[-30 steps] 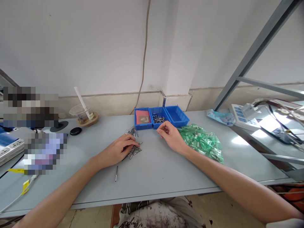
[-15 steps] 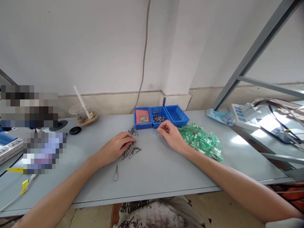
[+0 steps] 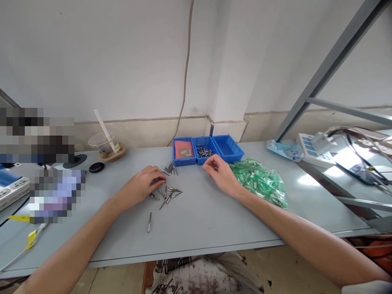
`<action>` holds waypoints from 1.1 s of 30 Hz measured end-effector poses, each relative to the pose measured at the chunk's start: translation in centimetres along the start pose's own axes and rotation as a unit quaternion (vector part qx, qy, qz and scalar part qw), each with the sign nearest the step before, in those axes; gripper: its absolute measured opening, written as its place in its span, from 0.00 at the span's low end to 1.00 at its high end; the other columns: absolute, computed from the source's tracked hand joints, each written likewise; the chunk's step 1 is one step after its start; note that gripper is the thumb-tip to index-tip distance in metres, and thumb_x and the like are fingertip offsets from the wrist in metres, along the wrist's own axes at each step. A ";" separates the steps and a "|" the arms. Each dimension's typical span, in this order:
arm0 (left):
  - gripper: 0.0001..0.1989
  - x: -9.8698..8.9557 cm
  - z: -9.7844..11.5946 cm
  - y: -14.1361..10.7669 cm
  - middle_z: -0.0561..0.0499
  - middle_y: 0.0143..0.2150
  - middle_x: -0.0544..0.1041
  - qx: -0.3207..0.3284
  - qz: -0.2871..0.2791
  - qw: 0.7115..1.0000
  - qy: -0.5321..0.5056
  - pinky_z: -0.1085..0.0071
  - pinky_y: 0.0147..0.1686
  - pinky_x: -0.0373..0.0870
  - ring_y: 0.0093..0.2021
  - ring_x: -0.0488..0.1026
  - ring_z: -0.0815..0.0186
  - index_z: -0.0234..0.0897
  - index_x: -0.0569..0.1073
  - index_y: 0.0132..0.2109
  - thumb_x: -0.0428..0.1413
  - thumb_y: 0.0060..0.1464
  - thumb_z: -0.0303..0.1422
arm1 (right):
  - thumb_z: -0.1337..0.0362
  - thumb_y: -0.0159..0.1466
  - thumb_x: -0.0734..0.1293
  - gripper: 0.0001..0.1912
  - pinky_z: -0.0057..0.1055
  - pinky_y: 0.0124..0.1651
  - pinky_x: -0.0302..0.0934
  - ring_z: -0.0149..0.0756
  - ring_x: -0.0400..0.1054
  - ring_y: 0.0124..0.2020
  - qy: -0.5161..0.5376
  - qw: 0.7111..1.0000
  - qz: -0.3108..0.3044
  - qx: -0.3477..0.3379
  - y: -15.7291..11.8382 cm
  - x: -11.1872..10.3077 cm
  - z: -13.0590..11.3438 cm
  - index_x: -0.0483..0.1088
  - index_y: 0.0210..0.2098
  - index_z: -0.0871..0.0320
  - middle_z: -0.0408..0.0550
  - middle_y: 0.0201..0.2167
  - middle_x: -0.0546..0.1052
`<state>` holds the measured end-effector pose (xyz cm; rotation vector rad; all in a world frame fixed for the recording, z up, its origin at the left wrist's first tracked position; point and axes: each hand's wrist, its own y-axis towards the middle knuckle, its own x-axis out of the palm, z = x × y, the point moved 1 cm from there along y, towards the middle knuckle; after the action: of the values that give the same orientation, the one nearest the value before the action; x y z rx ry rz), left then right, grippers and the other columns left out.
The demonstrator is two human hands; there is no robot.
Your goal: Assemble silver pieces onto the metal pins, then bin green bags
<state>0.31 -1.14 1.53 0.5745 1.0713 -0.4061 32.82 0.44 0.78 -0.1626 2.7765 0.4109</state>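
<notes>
Loose blind rivets (image 3: 169,195) with long thin pins lie in a small heap on the grey table, and a second cluster of rivets (image 3: 170,168) sits just behind. My left hand (image 3: 145,182) hovers at the left side of the heap, fingers curved and the thumb apart from them; some rivets are partly hidden under it. One single rivet (image 3: 150,222) lies nearer the front edge. In front of the middle blue bin (image 3: 211,143), which contains many rivets, my right hand (image 3: 221,174) is closed in a pinch. A tiny pale tip shows at its fingertips, too small to name.
The left blue bin (image 3: 184,163) holds a red packet, and the right blue bin (image 3: 228,149) stands beside the middle one. Green plastic bags (image 3: 260,183) are piled by my right forearm. A lidded cup (image 3: 105,145) and a black round object (image 3: 96,167) stand left.
My left hand has drawn back leftward from the heap, uncovering more rivets, and its thumb and fingers are further apart. My right hand stays in almost the same place.
</notes>
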 end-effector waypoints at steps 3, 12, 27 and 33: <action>0.12 0.4 -0.4 0.2 0.48 0.47 0.78 0.001 0.023 0.999 0.027 0.62 0.48 0.70 0.48 0.72 0.58 0.43 0.78 0.49 0.50 0.73 0.38 | 0.57 0.69 0.67 0.06 0.37 0.40 0.66 0.39 0.69 0.39 0.001 1.000 -0.002 -0.003 0.0 0.0 0.1 0.68 0.40 0.52 0.45 0.37 0.75; 0.11 1.8 -1.1 1.1 0.48 0.47 0.78 -0.008 0.080 0.997 0.015 0.62 0.47 0.70 0.47 0.72 0.59 0.43 0.78 0.49 0.51 0.72 0.38 | 0.57 0.69 0.67 0.07 0.36 0.40 0.66 0.38 0.69 0.38 0.000 1.000 0.003 0.000 0.0 0.2 0.1 0.69 0.40 0.53 0.44 0.36 0.75; 0.10 1.9 -1.1 1.4 0.49 0.45 0.79 -0.023 0.094 0.995 0.011 0.62 0.48 0.70 0.47 0.72 0.58 0.43 0.80 0.45 0.55 0.70 0.39 | 0.57 0.67 0.70 0.08 0.36 0.40 0.66 0.39 0.71 0.38 0.001 1.000 0.021 0.005 0.2 0.1 0.3 0.70 0.37 0.53 0.45 0.36 0.77; 0.12 1.8 -1.2 1.2 0.48 0.46 0.78 -0.023 0.089 0.996 0.019 0.60 0.50 0.71 0.48 0.73 0.58 0.43 0.80 0.47 0.54 0.71 0.41 | 0.57 0.66 0.70 0.07 0.36 0.40 0.67 0.39 0.71 0.38 0.005 1.000 0.021 0.003 0.2 0.0 0.3 0.71 0.36 0.53 0.45 0.36 0.78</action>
<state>0.92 0.51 -0.20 0.6332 1.0532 -0.2144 32.91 0.69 0.61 -0.1054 2.7951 0.4142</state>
